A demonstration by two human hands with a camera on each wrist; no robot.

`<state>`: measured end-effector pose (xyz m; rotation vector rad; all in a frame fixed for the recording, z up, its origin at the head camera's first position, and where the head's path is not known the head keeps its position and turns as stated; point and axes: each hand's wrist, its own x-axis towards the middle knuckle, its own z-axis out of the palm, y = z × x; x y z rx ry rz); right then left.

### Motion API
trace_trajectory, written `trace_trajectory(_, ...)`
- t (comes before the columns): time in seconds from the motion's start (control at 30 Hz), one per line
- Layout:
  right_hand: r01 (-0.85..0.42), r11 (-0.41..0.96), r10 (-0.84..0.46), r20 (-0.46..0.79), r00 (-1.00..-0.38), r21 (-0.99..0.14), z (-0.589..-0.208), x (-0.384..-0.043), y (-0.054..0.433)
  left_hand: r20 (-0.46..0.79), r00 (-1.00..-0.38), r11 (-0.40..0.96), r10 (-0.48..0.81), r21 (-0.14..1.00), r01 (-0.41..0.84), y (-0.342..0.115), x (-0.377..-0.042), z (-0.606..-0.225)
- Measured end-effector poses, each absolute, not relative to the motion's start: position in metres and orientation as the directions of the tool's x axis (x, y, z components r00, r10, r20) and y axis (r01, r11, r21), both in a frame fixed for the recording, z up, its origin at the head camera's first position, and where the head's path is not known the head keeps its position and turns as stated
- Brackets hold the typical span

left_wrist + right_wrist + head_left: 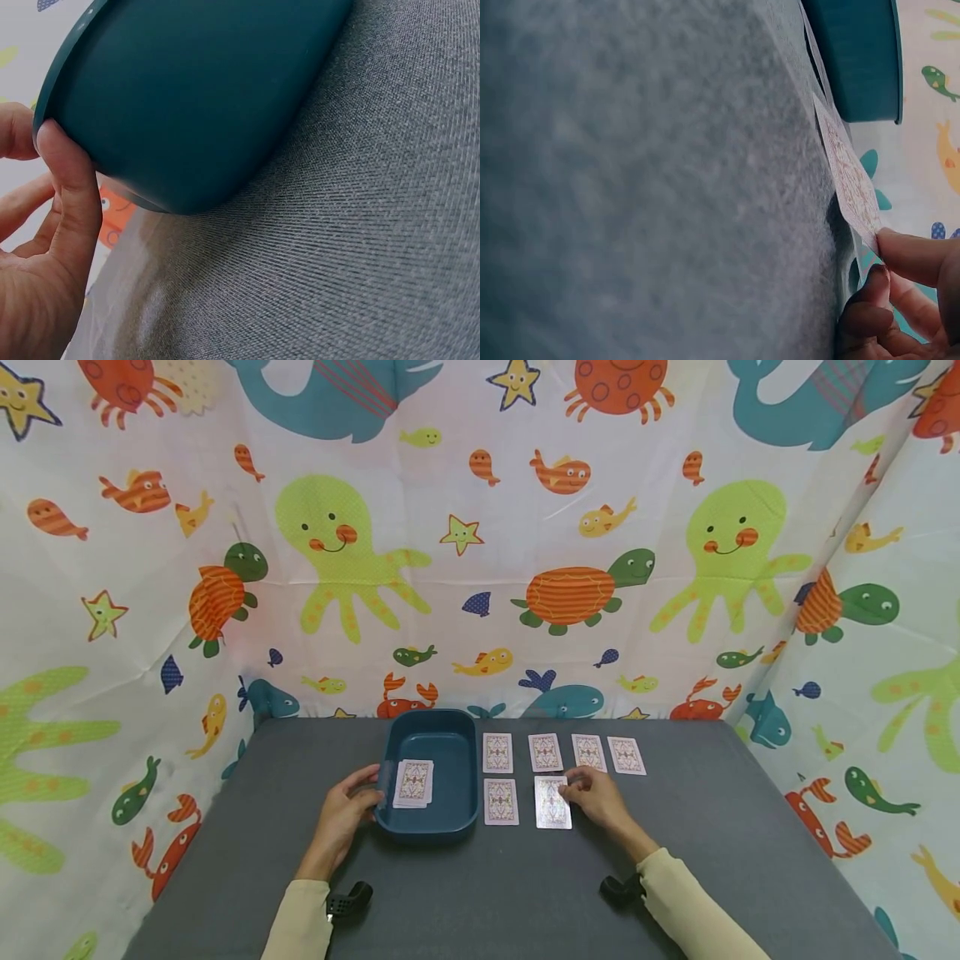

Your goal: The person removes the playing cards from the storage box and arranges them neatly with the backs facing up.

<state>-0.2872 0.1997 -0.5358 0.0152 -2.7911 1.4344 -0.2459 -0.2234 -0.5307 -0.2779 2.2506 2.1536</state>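
Note:
My left hand (pixel 348 814) grips the left rim of a dark teal plastic bin (pixel 442 837); in the left wrist view the thumb and fingers pinch that rim (pixel 45 97). Inside the bin lies a small stack of playing cards (pixel 414 782), backs up. My right hand (pixel 596 797) pinches the right edge of a playing card (pixel 552 803), whose patterned back shines. The right wrist view shows this card (pixel 847 172) tilted, its near edge between thumb and fingers. To its left a face-down card (pixel 501 802) lies on the table.
Behind the held card runs a row of face-down cards: one by the bin (pixel 497 752), a second (pixel 544 752), a third (pixel 588 750) partly behind the right hand, and a rightmost one (pixel 627 755). Grey cloth covers the table (pixel 480 902). A sea-animal curtain (pixel 480 652) hangs behind.

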Motion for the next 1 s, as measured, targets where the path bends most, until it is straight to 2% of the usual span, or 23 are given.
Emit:
trace_trajectory(0.43, 0.051, 0.609, 0.006, -0.06, -0.998, -0.791, -0.535, -0.292, 0.2, -0.132, -0.984, 0.042, -0.123, 0.99, -0.138, -0.225, -0.245, -0.53)
trace_trajectory(0.57, 0.041, 0.597, 0.006, -0.047, -0.999, -0.801, -0.536, -0.292, 0.2, -0.132, -0.984, 0.037, -0.123, 0.99, -0.138, -0.225, -0.246, -0.529)
trace_trajectory(1.0, 0.052, 0.459, 0.049, -0.033, -0.998, -0.887, -0.524, -0.286, 0.199, -0.137, -0.985, 0.047, -0.107, 0.989, -0.142, -0.224, -0.246, -0.529)
